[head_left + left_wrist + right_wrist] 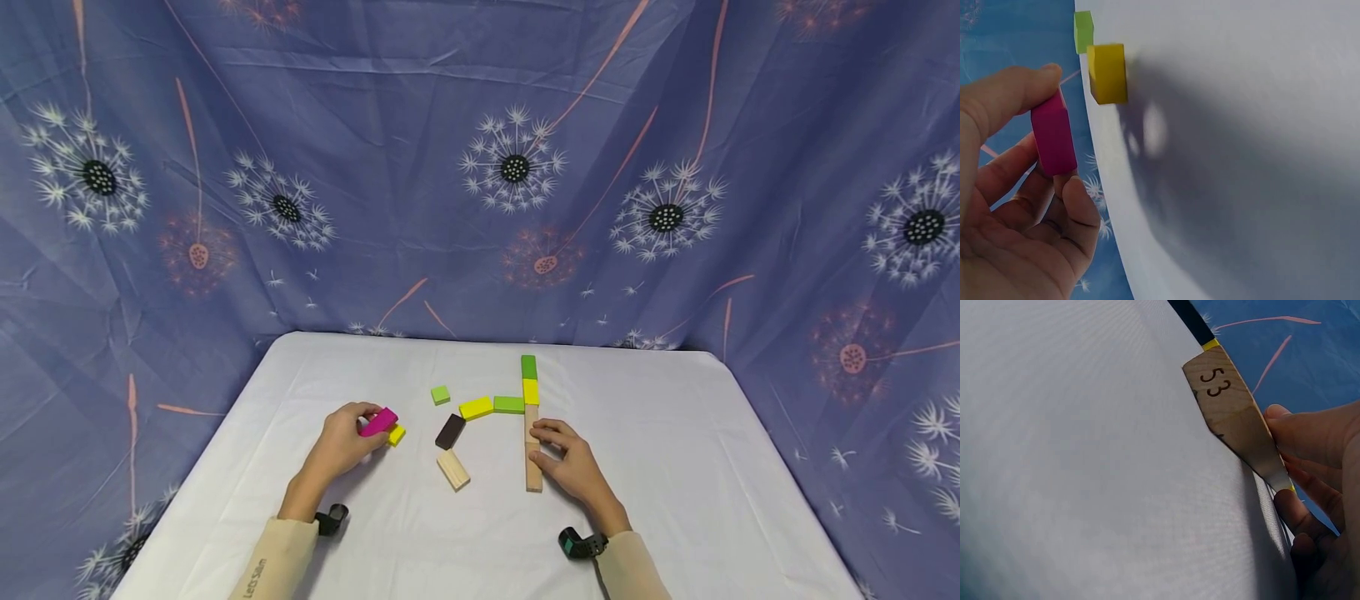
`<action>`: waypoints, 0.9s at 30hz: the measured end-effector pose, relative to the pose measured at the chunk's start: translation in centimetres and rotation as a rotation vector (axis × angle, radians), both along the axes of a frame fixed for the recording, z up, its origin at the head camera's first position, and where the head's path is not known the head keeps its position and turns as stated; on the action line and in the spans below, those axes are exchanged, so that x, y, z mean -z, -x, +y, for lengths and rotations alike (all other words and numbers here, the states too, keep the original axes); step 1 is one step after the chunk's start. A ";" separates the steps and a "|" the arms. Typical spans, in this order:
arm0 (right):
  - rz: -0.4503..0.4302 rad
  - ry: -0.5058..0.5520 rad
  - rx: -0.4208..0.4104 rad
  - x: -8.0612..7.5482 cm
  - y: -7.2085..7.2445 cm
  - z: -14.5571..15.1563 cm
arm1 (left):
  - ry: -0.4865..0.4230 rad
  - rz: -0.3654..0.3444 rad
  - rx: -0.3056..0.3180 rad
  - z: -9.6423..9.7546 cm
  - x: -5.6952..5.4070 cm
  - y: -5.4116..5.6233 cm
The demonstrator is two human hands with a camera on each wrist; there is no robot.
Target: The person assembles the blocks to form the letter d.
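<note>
My left hand (341, 446) pinches a magenta wooden block (1055, 137) between thumb and fingers, held above the table. Just beyond it lies a yellow block (1109, 74), partly covered by the magenta one in the head view. Fingertips of my right hand (576, 467) rest along two plain wooden blocks, a far one (532, 423) and a near one (533, 477), laid end to end. The near one has "53" on its end face in the right wrist view. A yellow block (531, 392) and a green block (528, 367) continue that straight row away from me.
Left of the row, a light green block (509, 405), a yellow block (476, 407), a dark brown block (451, 432) and a pale wooden block (453, 470) form a curve. A small lime block (440, 395) lies apart. Behind the white-covered table (712, 467) hangs a blue dandelion-print curtain (405, 167).
</note>
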State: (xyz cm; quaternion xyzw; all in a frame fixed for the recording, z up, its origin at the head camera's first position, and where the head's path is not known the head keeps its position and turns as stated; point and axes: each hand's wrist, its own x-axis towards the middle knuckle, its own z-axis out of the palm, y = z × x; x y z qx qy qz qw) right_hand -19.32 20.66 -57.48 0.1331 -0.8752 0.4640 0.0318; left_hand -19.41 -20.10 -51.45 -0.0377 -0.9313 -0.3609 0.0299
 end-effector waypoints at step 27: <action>-0.005 0.024 0.007 0.0 0.0 0.0 | -0.038 0.014 0.064 6.0 0.4 -2.2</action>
